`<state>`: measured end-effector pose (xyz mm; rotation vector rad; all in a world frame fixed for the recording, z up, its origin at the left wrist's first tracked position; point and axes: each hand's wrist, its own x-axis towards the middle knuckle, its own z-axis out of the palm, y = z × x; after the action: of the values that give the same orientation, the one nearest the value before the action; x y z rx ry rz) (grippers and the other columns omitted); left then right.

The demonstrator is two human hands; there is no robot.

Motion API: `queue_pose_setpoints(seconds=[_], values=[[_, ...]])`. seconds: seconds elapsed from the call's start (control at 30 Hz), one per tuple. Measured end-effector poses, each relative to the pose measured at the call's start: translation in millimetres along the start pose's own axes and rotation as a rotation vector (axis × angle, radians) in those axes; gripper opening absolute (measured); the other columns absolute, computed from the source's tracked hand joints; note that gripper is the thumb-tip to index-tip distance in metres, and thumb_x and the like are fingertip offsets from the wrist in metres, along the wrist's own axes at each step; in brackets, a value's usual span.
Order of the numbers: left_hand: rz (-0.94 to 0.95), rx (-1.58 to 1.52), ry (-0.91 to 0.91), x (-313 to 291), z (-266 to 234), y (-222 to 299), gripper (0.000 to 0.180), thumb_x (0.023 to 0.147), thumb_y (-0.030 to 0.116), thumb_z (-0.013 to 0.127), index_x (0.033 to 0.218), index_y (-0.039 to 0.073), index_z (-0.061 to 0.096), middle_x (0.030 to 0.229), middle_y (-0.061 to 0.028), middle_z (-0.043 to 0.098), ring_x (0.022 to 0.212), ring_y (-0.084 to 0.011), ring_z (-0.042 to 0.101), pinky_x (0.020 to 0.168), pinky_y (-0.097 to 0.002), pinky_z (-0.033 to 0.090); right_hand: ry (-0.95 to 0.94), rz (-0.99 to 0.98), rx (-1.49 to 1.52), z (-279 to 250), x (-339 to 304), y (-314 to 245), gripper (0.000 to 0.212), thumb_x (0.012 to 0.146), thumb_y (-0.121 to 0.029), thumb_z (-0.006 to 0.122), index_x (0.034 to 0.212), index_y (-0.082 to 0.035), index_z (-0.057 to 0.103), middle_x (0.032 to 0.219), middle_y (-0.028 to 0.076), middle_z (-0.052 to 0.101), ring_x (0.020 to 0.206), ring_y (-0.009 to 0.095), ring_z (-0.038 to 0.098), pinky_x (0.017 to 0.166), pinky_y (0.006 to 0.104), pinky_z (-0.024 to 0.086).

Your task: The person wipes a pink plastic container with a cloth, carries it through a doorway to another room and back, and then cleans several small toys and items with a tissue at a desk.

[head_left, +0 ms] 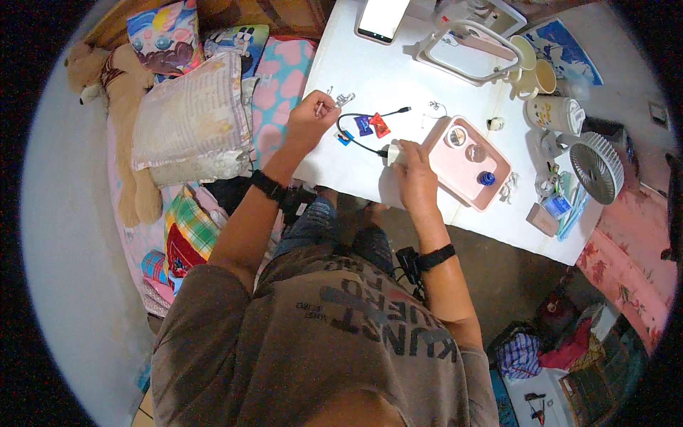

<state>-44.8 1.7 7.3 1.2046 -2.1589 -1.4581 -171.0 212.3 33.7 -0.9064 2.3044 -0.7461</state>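
Note:
My left hand is closed at the left edge of the white table, with a thin silvery thing sticking out past its fingers. Beside those fingertips lies a small shiny metal piece, whose kind is too small to tell. The fingers of my right hand close on a small white charger plug close to the table's near edge. From that plug a short black cable curves left, then back to its free end. Small wrapped sweets, a red one and a dark blue one, lie within the curve.
Right of my right hand is a pink tray holding several small round containers. A phone, a standing mirror, mugs and a white fan stand farther off. A bed with pillows adjoins the table on the left.

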Motion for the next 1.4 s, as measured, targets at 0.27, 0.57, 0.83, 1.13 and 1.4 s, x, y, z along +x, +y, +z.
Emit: queue_pose_setpoints(seconds=[0.27,0.57,0.83,1.13,1.4], values=[[0.027,-0.445,-0.096,-18,5,34,0.014,0.084,0.003,0.067,0.093,0.002,0.057,0.078,0.0012,0.053,0.07,-0.0063,0.048,0.062,-0.0214,0.042,0.057,-0.119,-0.022,-18,1,-4,0.039,0.083,-0.001,0.064,0.121,-0.008,0.058,0.12,0.016,0.061,0.086,0.029,0.068,0.073,0.0371,0.055],[0.038,-0.221,-0.219,-41,9,63,0.013,0.087,0.005,0.065,0.097,0.004,0.057,0.081,-0.0013,0.055,0.076,-0.009,0.05,0.069,-0.025,0.042,0.236,-0.278,-0.2,-82,72,22,0.016,0.083,-0.007,0.066,0.097,-0.001,0.068,0.092,0.015,0.066,0.082,0.028,0.062,0.074,0.0367,0.05],[-0.075,-0.516,-0.318,-51,18,58,0.009,0.089,0.004,0.056,0.097,0.004,0.056,0.091,-0.0058,0.058,0.091,-0.0148,0.057,0.079,-0.028,0.044,0.163,-0.223,-0.496,-68,112,36,0.014,0.081,-0.016,0.065,0.094,-0.012,0.069,0.093,0.012,0.067,0.09,0.03,0.062,0.077,0.0409,0.051],[-0.238,-0.751,-0.289,-54,37,46,0.011,0.086,-0.002,0.052,0.094,0.004,0.056,0.093,-0.0048,0.057,0.089,-0.0138,0.054,0.086,-0.0296,0.044,-0.014,0.006,-0.843,-41,150,34,0.019,0.087,-0.012,0.052,0.099,-0.012,0.067,0.101,0.005,0.065,0.097,0.024,0.063,0.083,0.0455,0.048],[-0.134,-0.62,-0.291,-56,38,50,0.01,0.085,-0.001,0.053,0.09,0.006,0.057,0.085,-0.0002,0.053,0.083,-0.0097,0.049,0.077,-0.0246,0.039,-0.134,-0.031,-0.865,-49,147,29,0.017,0.087,-0.014,0.055,0.097,-0.012,0.068,0.1,0.005,0.066,0.096,0.025,0.064,0.08,0.0422,0.05]])
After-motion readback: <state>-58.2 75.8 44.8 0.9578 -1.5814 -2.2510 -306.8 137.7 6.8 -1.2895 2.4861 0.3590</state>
